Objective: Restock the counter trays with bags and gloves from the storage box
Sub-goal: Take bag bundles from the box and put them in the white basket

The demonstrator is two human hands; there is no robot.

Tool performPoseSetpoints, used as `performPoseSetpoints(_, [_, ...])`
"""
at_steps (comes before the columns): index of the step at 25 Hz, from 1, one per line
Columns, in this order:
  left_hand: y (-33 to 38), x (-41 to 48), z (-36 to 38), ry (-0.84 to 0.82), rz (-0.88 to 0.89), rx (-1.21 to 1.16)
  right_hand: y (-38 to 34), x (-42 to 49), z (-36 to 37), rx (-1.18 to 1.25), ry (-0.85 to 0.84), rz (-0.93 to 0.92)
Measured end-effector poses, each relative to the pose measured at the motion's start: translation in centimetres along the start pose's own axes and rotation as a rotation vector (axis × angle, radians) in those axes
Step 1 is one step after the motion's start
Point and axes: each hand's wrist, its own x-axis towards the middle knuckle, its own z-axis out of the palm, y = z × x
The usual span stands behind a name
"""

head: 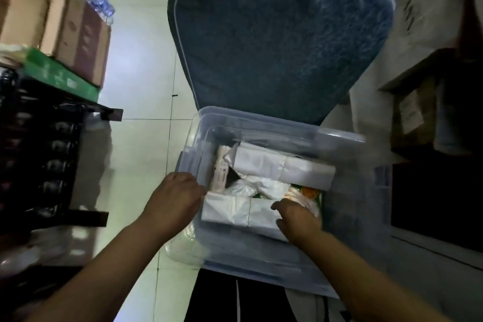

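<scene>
A clear plastic storage box (347,217) sits low in front of me with no lid on it. Inside lie white wrapped packs: one long pack (282,165) at the back and another (235,209) at the front. Between them are crumpled white bags (264,187), a pink-white roll (222,170) and something orange and green (309,192). My left hand (173,200) curls over the box's left rim beside the front pack's left end. My right hand (298,218) rests fingers-down on the front pack's right end. Whether either hand grips the pack is unclear.
A blue fuzzy chair back (282,42) rises behind the box. On the left stands a black rack (47,154) with cardboard boxes (65,26) and a green box (60,73) on top. Dark shelving with cartons (431,117) is on the right. White tiled floor (141,138) lies between.
</scene>
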Motion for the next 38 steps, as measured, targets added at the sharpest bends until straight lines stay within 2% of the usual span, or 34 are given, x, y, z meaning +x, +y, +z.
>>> performPoseSetpoints(5, [-1.5, 1.8, 3.5, 0.130, 0.033, 0.094, -1.0, 6.8, 3.8, -0.081, -0.055, -0.121])
performPoseSetpoints(11, [-1.1, 1.8, 5.2, 0.236, -0.025, 0.118, -1.9, 8.7, 4.9, -0.238, -0.077, -0.114])
performPoseSetpoints(14, [-0.8, 1.7, 4.9, 0.230, -0.040, 0.133, -1.5, 7.3, 4.1, -0.118, -0.175, -0.068])
performPoseSetpoints(18, [0.6, 1.6, 3.7, 0.196, -0.100, 0.063, -0.9, 3.3, 1.8, 0.173, -0.039, 0.001])
performPoseSetpoints(21, [4.1, 1.8, 2.9, 0.094, -0.300, -0.291, -1.3, 0.7, -1.1, 0.540, 0.176, 0.007])
performPoseSetpoints(23, [6.6, 2.5, 2.1, -0.031, -0.526, -0.783, -2.8, -0.3, -2.9, 0.890, 0.264, -0.005])
performPoseSetpoints(25, [8.5, 3.4, 2.0, -0.139, -0.611, -1.278, -4.6, -0.4, -3.9, 1.178, 0.240, -0.038])
performPoseSetpoints(27, [9.1, 4.2, 2.1, -0.122, -0.645, -1.386, -5.4, 0.2, -4.2, 1.326, 0.186, -0.035])
performPoseSetpoints(29, [8.8, 4.7, 2.0, -0.045, -0.719, -1.262, -4.3, 1.6, -4.4, 1.190, 0.236, -0.036])
performPoseSetpoints(32, [7.6, 4.7, 2.5, 0.032, -0.761, -1.156, 0.5, 4.9, -4.4, 0.558, 0.455, 0.096])
performPoseSetpoints(34, [7.0, 4.4, 2.7, 0.086, -0.755, -1.110, 3.7, 7.1, -3.8, 0.254, 0.422, 0.129])
performPoseSetpoints(38, [5.8, 3.8, 2.8, 0.207, -0.772, -1.074, 6.0, 10.1, -1.8, -0.149, 0.305, 0.125])
